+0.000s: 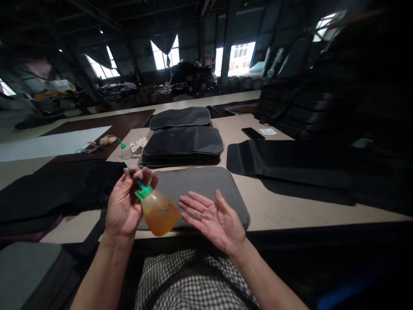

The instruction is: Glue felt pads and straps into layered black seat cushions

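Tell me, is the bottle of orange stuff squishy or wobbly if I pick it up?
The bottle would probably squish a little: it looks like see-through plastic. It may slosh, since the orange liquid seems to leave space near the green cap.

A: What do we log for the bottle [161, 213]?

B: Amber-orange contents, cloudier and paler towards the top, with a dark scrawl across the side. Cap [143, 193] bright green; spout [141, 184] teal.

A: Far bottle [125, 152]?

B: We read translucent whitish, green on top. Rag [139, 146]: cream.

A: Mat stack [183, 140]?

B: Black, grey along the edges. Front mat [196, 183]: plain mid-grey.

A: We have the table [267, 211] as light tan.

B: Agreed. Dark sheet [100, 122] maroon, pale sheet [58, 143] white. Phone [252, 133] black; card [267, 131] white, dark marks.

A: Clothing [183, 286]?

B: We record a small check, dark and white.
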{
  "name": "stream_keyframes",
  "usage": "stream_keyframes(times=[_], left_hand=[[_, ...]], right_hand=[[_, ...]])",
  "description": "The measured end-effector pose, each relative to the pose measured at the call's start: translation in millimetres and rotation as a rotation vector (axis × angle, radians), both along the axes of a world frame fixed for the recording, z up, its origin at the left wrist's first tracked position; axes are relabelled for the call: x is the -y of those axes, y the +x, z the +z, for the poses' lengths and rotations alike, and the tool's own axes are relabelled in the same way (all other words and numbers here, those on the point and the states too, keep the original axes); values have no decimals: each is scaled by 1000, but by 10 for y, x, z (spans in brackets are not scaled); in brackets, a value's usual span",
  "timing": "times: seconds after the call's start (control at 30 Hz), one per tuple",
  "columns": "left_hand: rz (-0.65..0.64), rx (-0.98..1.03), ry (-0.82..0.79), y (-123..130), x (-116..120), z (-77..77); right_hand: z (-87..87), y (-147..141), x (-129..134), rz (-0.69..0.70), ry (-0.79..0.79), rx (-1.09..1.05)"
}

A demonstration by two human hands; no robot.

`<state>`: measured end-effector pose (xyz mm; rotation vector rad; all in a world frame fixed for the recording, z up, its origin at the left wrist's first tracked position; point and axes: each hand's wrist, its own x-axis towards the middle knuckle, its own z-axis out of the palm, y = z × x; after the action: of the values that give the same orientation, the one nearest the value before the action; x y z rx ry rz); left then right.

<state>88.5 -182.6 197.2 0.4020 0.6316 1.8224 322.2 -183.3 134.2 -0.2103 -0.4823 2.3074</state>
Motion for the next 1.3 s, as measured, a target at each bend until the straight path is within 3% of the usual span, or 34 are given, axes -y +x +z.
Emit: stream_keyframes(times=[0.23, 0.4, 0.57, 0.67, 0.77, 0.9, 1.07, 1.3], left_hand=[[-11, -29, -54, 80, -97, -82], [-21, 19, -24, 290, -178, -91], [-64, 12, 30, 571, -227, -198], [-83, -95, 26, 664, -246, -326], [-100, -229, -12, 604, -263, -430], [-148, -233, -65, 345, -258, -528], [-256, -322, -160, 153, -180, -718], [-429, -386, -201, 308, -90, -969]], right_hand=[[-19, 58, -37, -73, -87, -20], [-139, -34, -10, -186, -143, 149], [-237, -179, 124, -5, -151, 137], [-261, -199, 129, -58, -213, 209], [-278, -148, 73, -240, -262, 355], [-269, -31, -18, -379, -198, 527], [-235, 45, -117, -414, -93, 649], [-198, -96, -177, -434, -47, 757]])
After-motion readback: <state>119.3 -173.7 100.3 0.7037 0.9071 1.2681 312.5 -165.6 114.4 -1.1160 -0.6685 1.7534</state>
